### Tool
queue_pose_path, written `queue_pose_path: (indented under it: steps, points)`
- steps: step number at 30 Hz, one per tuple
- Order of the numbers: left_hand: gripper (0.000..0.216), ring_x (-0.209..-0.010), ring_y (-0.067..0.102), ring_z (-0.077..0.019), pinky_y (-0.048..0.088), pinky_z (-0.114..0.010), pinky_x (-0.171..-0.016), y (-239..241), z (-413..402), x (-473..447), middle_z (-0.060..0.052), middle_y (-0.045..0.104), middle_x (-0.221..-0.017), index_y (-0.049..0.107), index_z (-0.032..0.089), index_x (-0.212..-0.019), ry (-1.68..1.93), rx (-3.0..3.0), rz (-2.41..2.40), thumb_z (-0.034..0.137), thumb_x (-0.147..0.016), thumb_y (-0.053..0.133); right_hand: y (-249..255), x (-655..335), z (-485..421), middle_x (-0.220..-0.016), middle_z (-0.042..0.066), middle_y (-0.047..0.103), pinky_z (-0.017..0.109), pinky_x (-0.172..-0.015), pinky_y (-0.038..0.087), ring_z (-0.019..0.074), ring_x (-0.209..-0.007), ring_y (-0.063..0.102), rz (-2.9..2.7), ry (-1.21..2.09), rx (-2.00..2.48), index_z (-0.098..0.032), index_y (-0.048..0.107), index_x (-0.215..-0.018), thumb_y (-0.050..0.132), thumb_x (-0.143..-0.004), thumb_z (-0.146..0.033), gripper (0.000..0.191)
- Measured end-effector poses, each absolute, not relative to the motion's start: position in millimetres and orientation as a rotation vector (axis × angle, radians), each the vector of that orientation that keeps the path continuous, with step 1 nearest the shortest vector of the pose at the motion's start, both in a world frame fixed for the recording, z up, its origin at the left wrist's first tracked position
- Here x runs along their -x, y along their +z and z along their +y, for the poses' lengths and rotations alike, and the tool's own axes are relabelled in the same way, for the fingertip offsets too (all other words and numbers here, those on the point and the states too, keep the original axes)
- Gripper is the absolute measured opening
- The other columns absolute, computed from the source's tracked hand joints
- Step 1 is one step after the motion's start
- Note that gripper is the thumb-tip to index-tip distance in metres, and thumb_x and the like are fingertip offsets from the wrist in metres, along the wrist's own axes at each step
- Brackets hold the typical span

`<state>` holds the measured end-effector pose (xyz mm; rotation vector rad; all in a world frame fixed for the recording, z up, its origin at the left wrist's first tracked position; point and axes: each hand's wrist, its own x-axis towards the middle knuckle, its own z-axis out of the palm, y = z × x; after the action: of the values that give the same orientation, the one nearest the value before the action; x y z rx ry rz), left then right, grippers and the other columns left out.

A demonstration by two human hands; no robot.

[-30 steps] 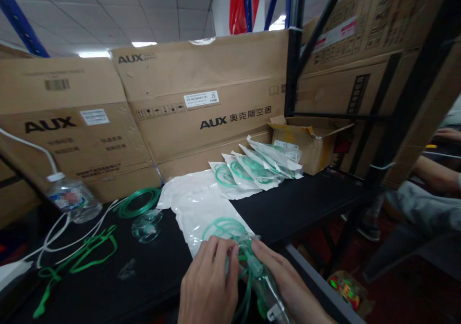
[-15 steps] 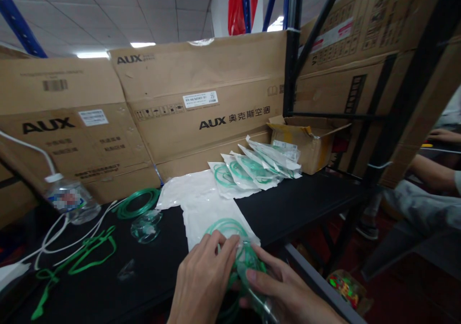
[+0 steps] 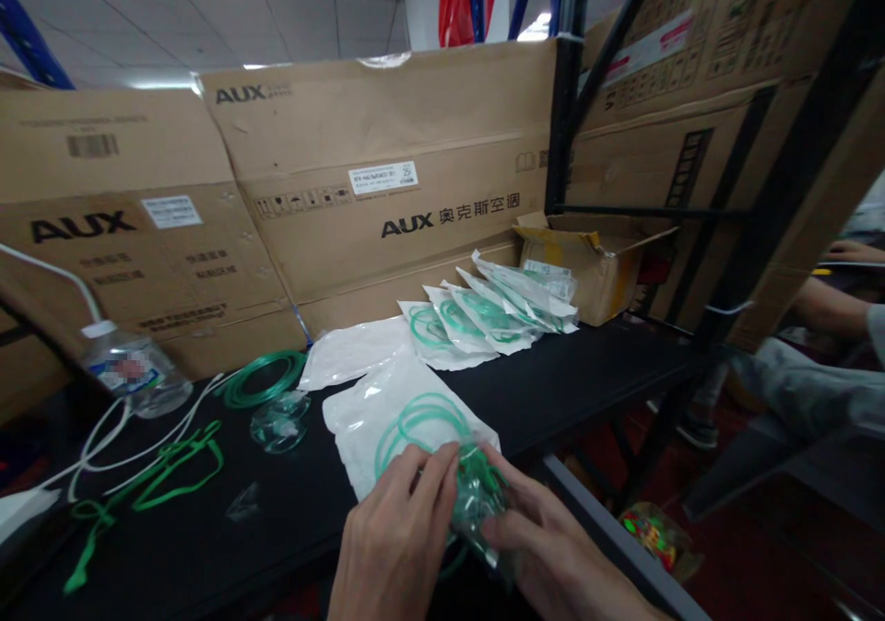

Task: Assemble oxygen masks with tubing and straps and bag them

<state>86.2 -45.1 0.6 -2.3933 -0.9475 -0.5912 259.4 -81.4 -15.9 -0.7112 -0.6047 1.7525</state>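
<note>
In front of me, a white pouch (image 3: 359, 418) lies on the black table, with a loop of green tubing (image 3: 423, 411) at its near end; whether the loop is inside or on top I cannot tell. Fingers of my left hand (image 3: 401, 533) are closed on the tubing beside a clear plastic oxygen mask (image 3: 477, 497). My right hand (image 3: 553, 543) grips that mask from the right, and a bunched green strap shows at its top. The palms and part of the mask are hidden.
Several filled pouches (image 3: 477, 317) overlap towards an open cardboard box (image 3: 587, 266). To the left are coiled green tubing (image 3: 266, 380), a clear plastic piece (image 3: 280, 421), a green strap (image 3: 170, 474) and a plastic bottle (image 3: 135, 377). Another person's arm (image 3: 833, 308) shows at right.
The near pouch has shifted left and lies more tilted, with more of the tubing loop showing. Both hands keep hold, and the mask has turned slightly between them.
</note>
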Motion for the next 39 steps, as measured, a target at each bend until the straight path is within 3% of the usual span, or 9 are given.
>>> queue_pose_path:
  steps: [4, 11, 20, 26, 29, 31, 33, 36, 39]
  points:
    - [0.026, -0.082, 0.073, -0.0169, 0.060, -0.024, -0.068, -2.8, -50.4, -95.7, -0.005, 0.076, -0.100, 0.066, 0.016, -0.118, -0.823, 2.448, -0.880, 0.016, -0.103, 0.044, -26.8, -248.7, -74.8, -0.140, 0.009, 0.063, 0.041, -0.117, 0.031, 0.0275, -0.137, 0.049, -0.775, 1.557, 0.699, -0.023, 0.066, -0.132, 0.087, -0.072, -0.037, 0.064]
    - [0.022, -0.084, 0.076, -0.0145, 0.060, -0.019, -0.074, -17.6, -64.7, -116.4, -0.004, 0.077, -0.093, 0.064, 0.019, -0.117, -1.123, 2.495, -0.797, 0.017, -0.102, 0.049, -16.6, -234.1, -62.1, -0.120, 0.011, 0.072, 0.044, -0.112, 0.039, 0.0315, -0.120, 0.061, -0.808, 1.466, 0.748, -0.026, 0.068, -0.130, 0.081, -0.067, -0.065, 0.075]
    - [0.021, -0.069, 0.069, -0.0143, 0.056, -0.023, -0.063, -5.2, -45.1, -102.8, -0.001, 0.069, -0.080, 0.066, 0.021, -0.106, -1.231, 2.455, -1.083, 0.023, -0.104, 0.045, -11.3, -229.4, -61.8, -0.143, 0.009, 0.060, 0.045, -0.123, 0.022, 0.0271, -0.144, 0.041, -0.721, 1.768, 0.671, -0.022, 0.062, -0.136, 0.081, -0.077, -0.046, 0.066]
    - [0.030, -0.085, 0.071, -0.0190, 0.059, -0.029, -0.072, 0.1, -37.2, -89.8, -0.006, 0.073, -0.100, 0.066, 0.018, -0.116, -0.898, 2.457, -1.013, 0.019, -0.105, 0.038, -5.1, -260.0, -75.8, -0.162, 0.005, 0.037, 0.042, -0.126, 0.015, 0.0243, -0.154, 0.023, -1.018, 1.669, 0.854, -0.027, 0.060, -0.139, 0.083, -0.078, -0.040, 0.067]
    - [0.031, -0.079, 0.070, -0.0179, 0.059, -0.029, -0.071, 3.1, -36.8, -88.8, -0.005, 0.071, -0.092, 0.067, 0.019, -0.115, -0.924, 2.452, -1.105, 0.024, -0.106, 0.038, -16.1, -279.6, -83.1, -0.146, 0.009, 0.059, 0.044, -0.118, 0.036, 0.0287, -0.142, 0.048, -1.094, 1.555, 0.934, -0.026, 0.071, -0.125, 0.079, -0.083, -0.043, 0.046]
    - [0.030, -0.076, 0.071, -0.0169, 0.059, -0.027, -0.068, 6.3, -36.6, -89.4, -0.004, 0.070, -0.087, 0.068, 0.019, -0.113, -0.971, 2.420, -1.135, 0.027, -0.106, 0.039, -28.9, -288.3, -85.3, -0.109, 0.013, 0.077, 0.042, -0.091, 0.057, 0.0292, -0.104, 0.074, -1.030, 1.584, 0.962, -0.018, 0.077, -0.107, 0.073, -0.085, -0.052, 0.040]
    - [0.032, -0.075, 0.072, -0.0162, 0.059, -0.025, -0.066, 9.6, -36.2, -89.0, -0.003, 0.072, -0.086, 0.069, 0.019, -0.111, -0.991, 2.377, -1.078, 0.027, -0.106, 0.039, -44.8, -290.3, -85.1, -0.076, 0.009, 0.076, 0.032, -0.061, 0.056, 0.0226, -0.064, 0.075, -0.956, 1.686, 1.002, -0.014, 0.072, -0.097, 0.070, -0.085, -0.059, 0.047]
    - [0.036, -0.080, 0.075, -0.0159, 0.059, -0.022, -0.067, 11.5, -34.2, -85.2, -0.002, 0.076, -0.092, 0.070, 0.021, -0.112, -0.949, 2.343, -0.942, 0.024, -0.107, 0.035, -67.2, -279.5, -80.6, -0.081, 0.008, 0.076, 0.024, -0.060, 0.051, 0.0192, -0.068, 0.074, -0.941, 1.786, 1.050, -0.015, 0.067, -0.110, 0.085, -0.071, -0.055, 0.059]
    - [0.035, -0.085, 0.077, -0.0151, 0.059, -0.018, -0.066, 7.0, -32.3, -81.4, -0.001, 0.078, -0.097, 0.069, 0.022, -0.116, -0.879, 2.358, -0.835, 0.021, -0.106, 0.035, -78.3, -258.9, -71.7, -0.095, 0.010, 0.077, 0.037, -0.085, 0.056, 0.0295, -0.097, 0.073, -0.943, 1.832, 0.923, -0.017, 0.068, -0.118, 0.089, -0.063, -0.055, 0.070]
